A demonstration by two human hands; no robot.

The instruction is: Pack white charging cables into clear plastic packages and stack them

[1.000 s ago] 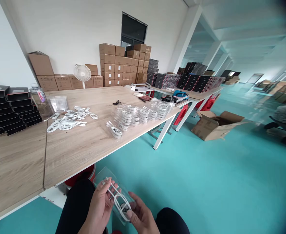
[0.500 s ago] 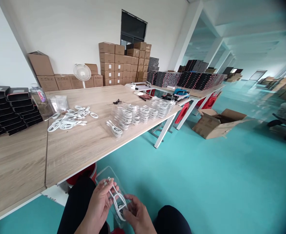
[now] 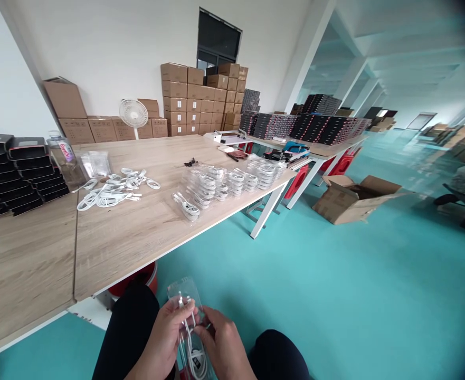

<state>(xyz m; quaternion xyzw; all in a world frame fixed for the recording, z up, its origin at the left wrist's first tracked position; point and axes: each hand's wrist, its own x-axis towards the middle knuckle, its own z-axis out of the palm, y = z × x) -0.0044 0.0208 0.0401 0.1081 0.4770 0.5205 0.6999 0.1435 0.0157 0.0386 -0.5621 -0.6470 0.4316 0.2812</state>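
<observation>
Two hands work low at six o'clock above the lap, the left hand (image 3: pixel 164 338) gripping the clear plastic tray (image 3: pixel 184 291), the right hand (image 3: pixel 225 345) pinching the white cable (image 3: pixel 191 352) into it, and a slack pinch could let that springy coil pop out.

No legible txt — red script on bottle label (image 3: pixel 67 152) too blurred; carton stickers (image 3: pixel 179 98) too small.

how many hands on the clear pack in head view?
2. The left hand holds the clear pack from its left side; the right hand from its right, low in frame. No other hands show.
</observation>
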